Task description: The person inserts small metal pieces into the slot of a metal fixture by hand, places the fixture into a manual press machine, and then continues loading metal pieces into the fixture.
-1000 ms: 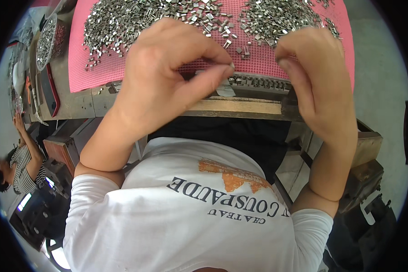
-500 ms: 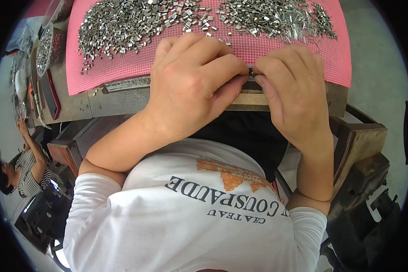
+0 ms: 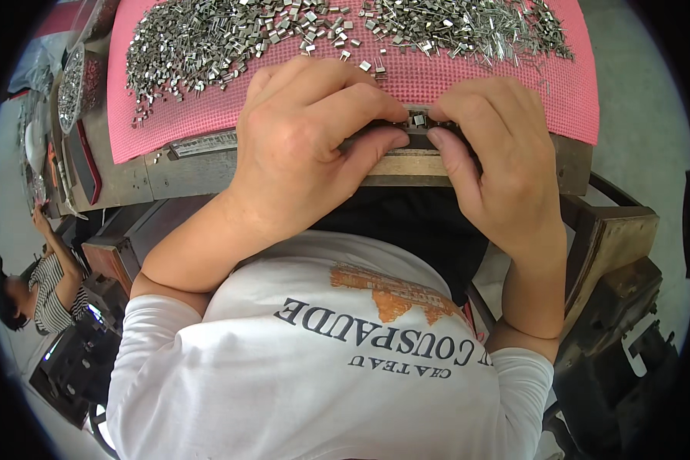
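Observation:
A small silvery metal-cased component (image 3: pixel 419 120) sits on a dark metal rail (image 3: pixel 422 140) along the bench's near edge, between my two hands. From the left, my left hand (image 3: pixel 303 138) reaches the rail with thumb and forefinger apart, their tips just beside the component. My right hand (image 3: pixel 502 153) mirrors it on the other side, its forefinger and thumb also parted at the rail, the other fingers curled. Neither hand visibly holds anything, though the rail under the fingers is partly hidden. Beyond my hands, a heap of small metal-cased parts with wire leads (image 3: pixel 199 50) lies on a pink mesh mat (image 3: pixel 184 126).
A second heap of leaded parts (image 3: pixel 468 31) lies at the far right of the mat. On the left are a clear container of small parts (image 3: pixel 73 88), a red-edged dark flat object (image 3: pixel 86 161) and orange-handled tool (image 3: pixel 52 157). Another person (image 3: pixel 50 287) sits at far left.
My fingertips have drawn apart; the thumbs and forefingers have opened, and the metal component between them now shows. My left hand has shifted slightly left.

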The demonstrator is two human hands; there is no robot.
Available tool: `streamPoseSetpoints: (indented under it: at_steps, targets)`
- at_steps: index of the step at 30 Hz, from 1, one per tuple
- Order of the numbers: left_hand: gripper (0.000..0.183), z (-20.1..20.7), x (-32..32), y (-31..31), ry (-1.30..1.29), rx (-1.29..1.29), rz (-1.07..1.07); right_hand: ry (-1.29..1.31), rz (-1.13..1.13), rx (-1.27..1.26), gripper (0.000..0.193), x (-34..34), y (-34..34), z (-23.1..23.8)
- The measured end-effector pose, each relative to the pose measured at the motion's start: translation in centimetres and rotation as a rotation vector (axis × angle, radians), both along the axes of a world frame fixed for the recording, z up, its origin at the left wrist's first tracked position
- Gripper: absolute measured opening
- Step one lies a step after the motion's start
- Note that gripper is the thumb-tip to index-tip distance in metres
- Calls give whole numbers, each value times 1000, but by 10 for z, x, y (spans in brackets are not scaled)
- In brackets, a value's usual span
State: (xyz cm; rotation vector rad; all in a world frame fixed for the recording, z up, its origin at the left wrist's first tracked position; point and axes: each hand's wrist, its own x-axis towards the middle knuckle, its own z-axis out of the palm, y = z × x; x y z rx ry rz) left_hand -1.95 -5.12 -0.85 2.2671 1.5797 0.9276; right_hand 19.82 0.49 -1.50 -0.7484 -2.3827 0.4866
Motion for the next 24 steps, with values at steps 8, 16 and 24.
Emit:
streamPoseSetpoints:
  at_steps: [8, 16, 24]
  targets:
    - [22, -3, 0, -1, 53, 63, -25, -4, -40, 4, 21, -5, -3, -2]
    - [27, 0, -6, -8, 47, 68, -11, 18, -86, 22, 21, -13, -9, -2]
    - [25, -1, -24, -14, 1, -16, 25, 14, -107, -48, 22, -15, -10, 1]
